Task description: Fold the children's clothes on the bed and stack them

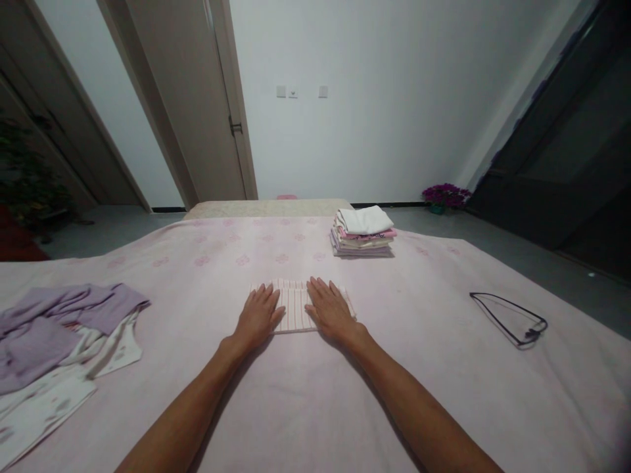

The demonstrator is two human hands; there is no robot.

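Two bare hands [257,315], slim bare forearms [191,410]

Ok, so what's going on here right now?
A person's left hand and right hand lie flat on a folded striped cloth on the pink sheet. Beyond it, slightly right, stands a stack of folded cloths. A loose heap of fabric lies on the left, a black looped object on the right.
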